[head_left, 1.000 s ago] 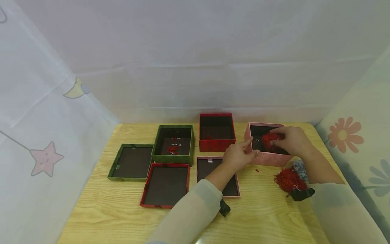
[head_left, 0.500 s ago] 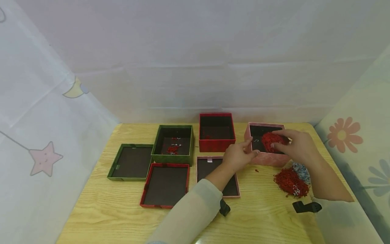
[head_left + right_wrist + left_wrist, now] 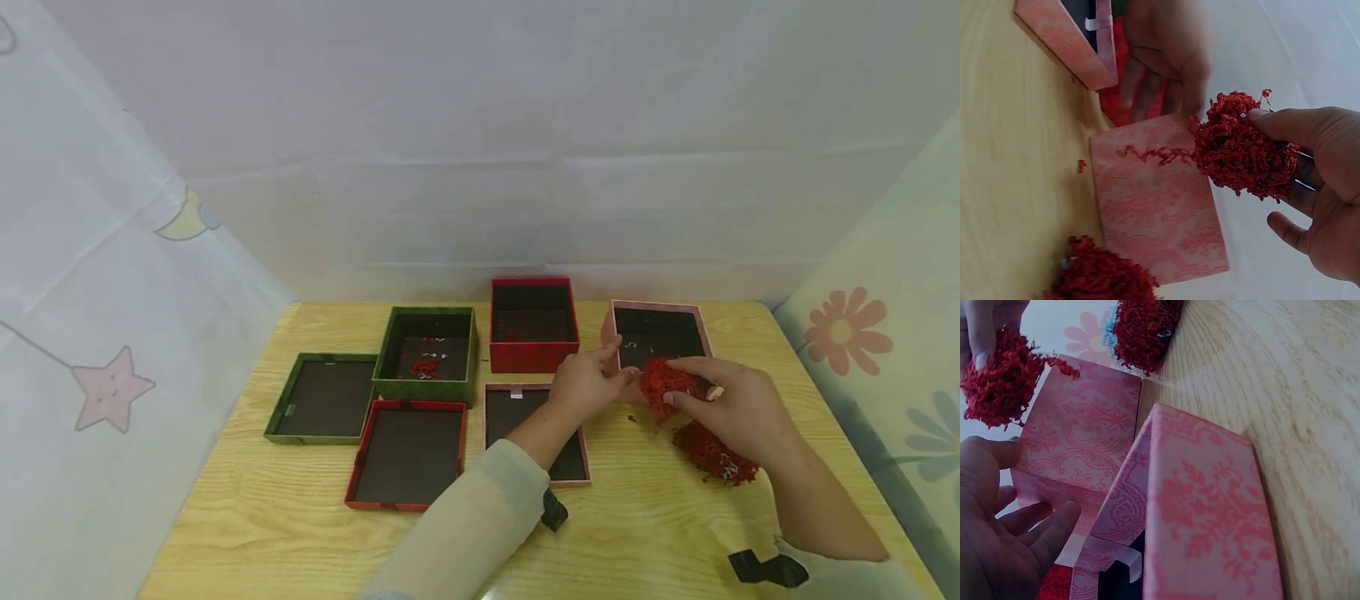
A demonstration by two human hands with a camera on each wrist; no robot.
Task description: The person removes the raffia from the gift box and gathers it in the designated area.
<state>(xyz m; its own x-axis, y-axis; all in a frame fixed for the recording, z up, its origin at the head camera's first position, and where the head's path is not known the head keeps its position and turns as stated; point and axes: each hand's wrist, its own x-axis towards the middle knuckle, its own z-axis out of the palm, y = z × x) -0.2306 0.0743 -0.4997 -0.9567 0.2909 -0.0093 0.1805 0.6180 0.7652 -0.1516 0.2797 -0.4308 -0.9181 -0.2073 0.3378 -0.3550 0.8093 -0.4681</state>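
Observation:
My right hand (image 3: pixel 738 408) pinches a clump of red shredded paper (image 3: pixel 663 387) between thumb and fingers, just in front of the pink box (image 3: pixel 626 392). A loose strand dangles from the clump (image 3: pixel 1241 147) in the right wrist view. Fairly straight fingers of my left hand (image 3: pixel 588 387) touch the pink box's near left corner; the left wrist view shows them against its patterned side (image 3: pixel 1079 431). Small scraps lie inside that box. On the table below my right hand sits a second red shredded paper pile (image 3: pixel 716 454) with a few white bits.
A green box (image 3: pixel 423 390) holding red and white scraps and a red box (image 3: pixel 534 358) stand left of the pink one. Green lid (image 3: pixel 322 396), red lid (image 3: pixel 408 458) and pink lid (image 3: pixel 570 462) lie nearer me. Light blue shreds (image 3: pixel 1110 328) show beside the red pile.
My right hand has lifted the red shredded paper out of the pink box and brought it toward me, over the front edge. My left hand stays at the box corner.

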